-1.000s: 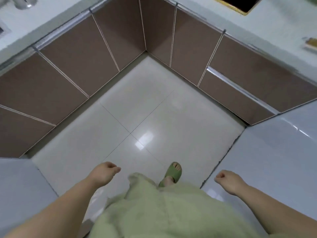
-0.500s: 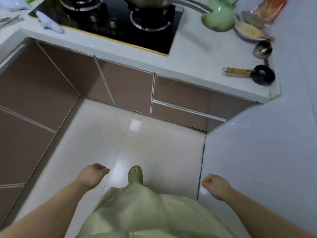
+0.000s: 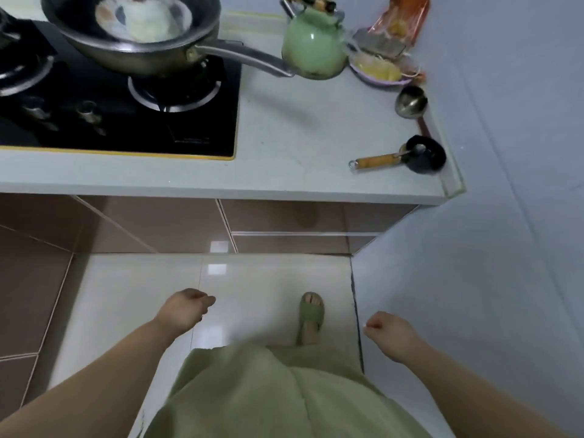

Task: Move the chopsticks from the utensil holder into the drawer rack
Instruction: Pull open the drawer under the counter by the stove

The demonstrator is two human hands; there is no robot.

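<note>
1. left hand (image 3: 185, 312) low over the floor (image 3: 271, 279), fingers loosely curled together, holding nothing.
2. right hand (image 3: 390, 335) low near the pale wall (image 3: 474, 279), fingers curled into a loose fist, holding nothing.
3. chopsticks, utensil holder and drawer rack nowhere in view.
4. open glossy tiled floor between both hands and the cabinets (image 3: 284, 222), one foot in a green slipper (image 3: 311, 314) on it, near the dark seam at the wall's foot.
5. smooth brown cabinet fronts with thin pale edging, shut, under the overhanging straight edge of a pale countertop (image 3: 284, 143).
6. countertop ending at a clipped corner on the right, just against the wall.
7. black glass stove (image 3: 177, 121) with a thin yellow border set in the countertop; round metal pan (image 3: 136, 36) on the burner, long handle reaching to a glossy green kettle (image 3: 313, 47).
8. near the corner: metal ladle (image 3: 410, 101), small black pan (image 3: 423, 154) with wooden handle, shallow bowl (image 3: 379, 72) of pale food.
</note>
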